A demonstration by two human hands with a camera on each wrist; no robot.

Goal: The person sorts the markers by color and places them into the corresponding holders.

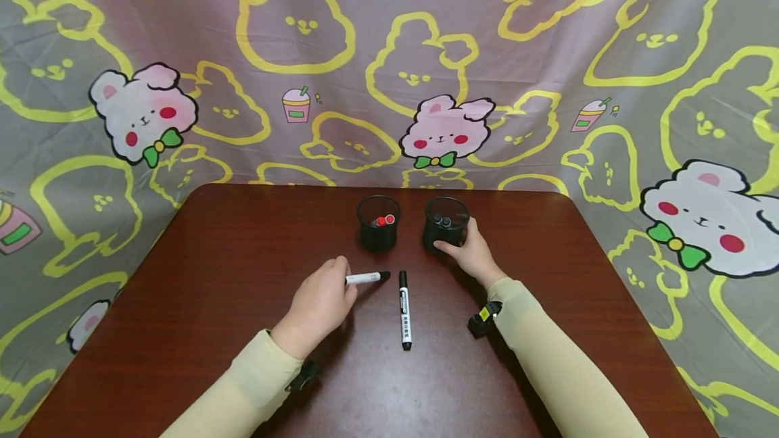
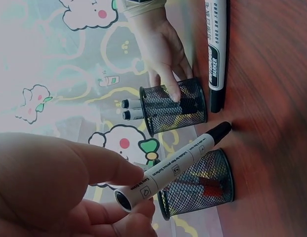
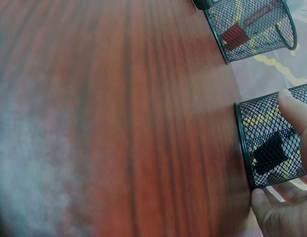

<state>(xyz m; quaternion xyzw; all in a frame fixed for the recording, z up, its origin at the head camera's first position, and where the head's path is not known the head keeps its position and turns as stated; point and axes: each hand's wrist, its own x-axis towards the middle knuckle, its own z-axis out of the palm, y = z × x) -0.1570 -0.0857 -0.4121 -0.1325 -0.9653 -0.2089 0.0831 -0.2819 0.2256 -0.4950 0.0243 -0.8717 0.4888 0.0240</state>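
We see white, black-tipped marker (image 1: 364,278) pinched in left hand (image 1: 318,306) | right hand (image 1: 476,254) grips mesh cup (image 1: 431,232) | brown bench (image 1: 243,255) | rabbit-print cloth (image 1: 341,93)

A rabbit-printed cloth (image 1: 341,93) hangs behind a glossy reddish-brown table (image 1: 243,255) (wood, perhaps).

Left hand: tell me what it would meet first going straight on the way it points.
The left hand would probably meet the mesh cup with the red markers first, though the hand's height is hard to judge.

Soft pale glare on the tabletop (image 1: 444,377)
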